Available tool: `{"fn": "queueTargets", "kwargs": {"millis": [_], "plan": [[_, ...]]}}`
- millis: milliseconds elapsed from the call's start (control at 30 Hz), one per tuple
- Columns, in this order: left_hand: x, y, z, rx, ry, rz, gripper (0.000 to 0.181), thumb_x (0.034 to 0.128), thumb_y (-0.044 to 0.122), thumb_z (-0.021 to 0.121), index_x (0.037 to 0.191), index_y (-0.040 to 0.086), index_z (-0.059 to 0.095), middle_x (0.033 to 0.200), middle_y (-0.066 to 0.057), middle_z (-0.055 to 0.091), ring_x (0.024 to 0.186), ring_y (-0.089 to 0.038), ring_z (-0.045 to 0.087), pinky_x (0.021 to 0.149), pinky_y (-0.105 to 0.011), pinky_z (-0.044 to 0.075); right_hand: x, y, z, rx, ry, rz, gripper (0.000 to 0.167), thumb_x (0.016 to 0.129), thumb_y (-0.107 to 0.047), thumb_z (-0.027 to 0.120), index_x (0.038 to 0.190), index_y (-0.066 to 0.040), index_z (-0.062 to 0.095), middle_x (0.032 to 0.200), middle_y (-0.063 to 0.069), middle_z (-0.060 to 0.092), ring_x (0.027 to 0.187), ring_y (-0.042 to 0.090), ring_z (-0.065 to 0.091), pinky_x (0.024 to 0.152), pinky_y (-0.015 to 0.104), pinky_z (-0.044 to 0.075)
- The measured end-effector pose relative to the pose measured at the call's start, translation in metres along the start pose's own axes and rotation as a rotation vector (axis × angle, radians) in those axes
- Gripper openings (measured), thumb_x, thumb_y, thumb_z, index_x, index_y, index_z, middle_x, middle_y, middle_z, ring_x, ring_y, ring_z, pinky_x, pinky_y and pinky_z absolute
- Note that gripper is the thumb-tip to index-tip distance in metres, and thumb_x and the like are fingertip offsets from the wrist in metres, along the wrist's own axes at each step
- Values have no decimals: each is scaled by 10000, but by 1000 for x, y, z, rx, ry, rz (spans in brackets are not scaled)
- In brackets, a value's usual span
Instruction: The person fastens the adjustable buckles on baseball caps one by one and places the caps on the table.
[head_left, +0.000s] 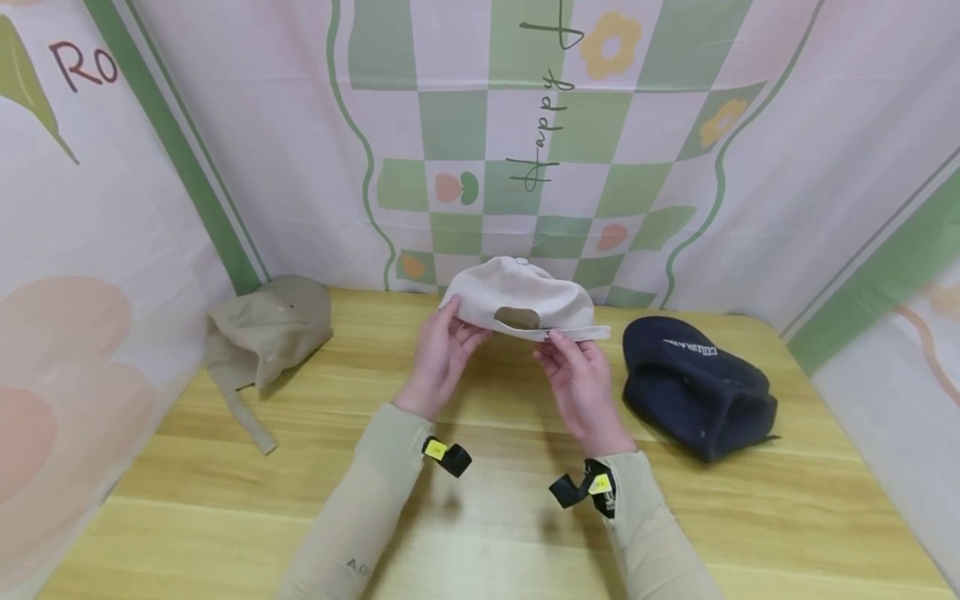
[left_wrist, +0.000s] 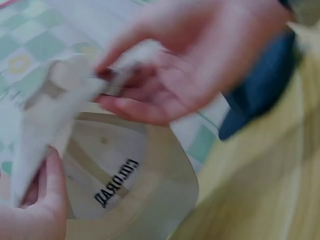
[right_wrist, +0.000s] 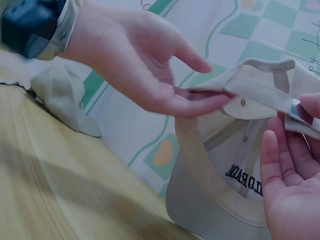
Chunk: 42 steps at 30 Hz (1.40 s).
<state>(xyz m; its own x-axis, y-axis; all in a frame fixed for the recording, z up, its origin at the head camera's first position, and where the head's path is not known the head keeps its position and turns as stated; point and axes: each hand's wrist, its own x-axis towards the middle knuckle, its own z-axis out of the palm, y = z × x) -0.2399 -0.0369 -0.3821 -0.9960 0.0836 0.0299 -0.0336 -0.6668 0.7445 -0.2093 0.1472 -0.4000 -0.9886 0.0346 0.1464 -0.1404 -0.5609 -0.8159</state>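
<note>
A cream baseball cap [head_left: 517, 292] is held up above the table, its back opening and strap facing me. At its left edge my left hand [head_left: 438, 354] pinches the fabric between thumb and fingers. My right hand [head_left: 581, 383] pinches the closure of the back strap [right_wrist: 262, 95], whose loose end sticks out to the right. Dark lettering [left_wrist: 117, 185] shows reversed inside the crown in the left wrist view. The right hand [left_wrist: 190, 75] is blurred there, and its fingers partly hide the closure.
On the table [head_left: 480, 525], a khaki cap [head_left: 281, 329] with its strap hanging loose lies at the left. A navy cap [head_left: 693, 383] with white lettering lies at the right. A patterned cloth [head_left: 517, 125] hangs behind the table, with more cloth at both sides.
</note>
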Motion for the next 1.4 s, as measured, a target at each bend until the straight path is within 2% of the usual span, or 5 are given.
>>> {"fn": "queueTargets", "kwargs": {"millis": [200,467,800,967,1400], "plan": [[5,10,-5,-174,18,-82,459,1116,227,402,1483,-47,369,1431,-256,480,1304,-343,496,1070,-387,451,1,-2,-3,13,13,-7,78,1051,-28,536,1055,-49,611,970,45,663,913,176,648,851,283,546],[8,8,-10,-107,52,-162,440,1111,244,417,1479,3,394,1450,-190,470,1317,-298,484,1085,-382,422,1,-1,-5,-9,19,-3,101,1015,47,533,1076,-31,556,991,54,605,877,162,622,880,311,535],[9,1,-14,-25,118,-182,344,1101,202,450,1351,-4,564,1159,-101,593,909,-156,614,742,-241,541,2,-3,-9,42,56,36,145,1051,-69,444,1147,-86,552,1002,26,592,865,141,575,798,264,471],[8,0,-14,-5,156,-188,338,1087,171,481,1323,-52,576,1062,-102,638,819,-142,650,676,-224,557,4,-5,-11,34,94,97,311,1108,-323,429,1321,-118,524,1094,16,594,934,124,576,771,227,479],[4,-2,-13,90,176,-165,286,1068,226,537,1155,-35,619,862,-39,638,667,-93,629,571,-177,520,6,-6,-14,-26,202,217,342,1090,-436,439,1322,-194,505,1248,13,469,1021,127,520,790,233,477]]}}
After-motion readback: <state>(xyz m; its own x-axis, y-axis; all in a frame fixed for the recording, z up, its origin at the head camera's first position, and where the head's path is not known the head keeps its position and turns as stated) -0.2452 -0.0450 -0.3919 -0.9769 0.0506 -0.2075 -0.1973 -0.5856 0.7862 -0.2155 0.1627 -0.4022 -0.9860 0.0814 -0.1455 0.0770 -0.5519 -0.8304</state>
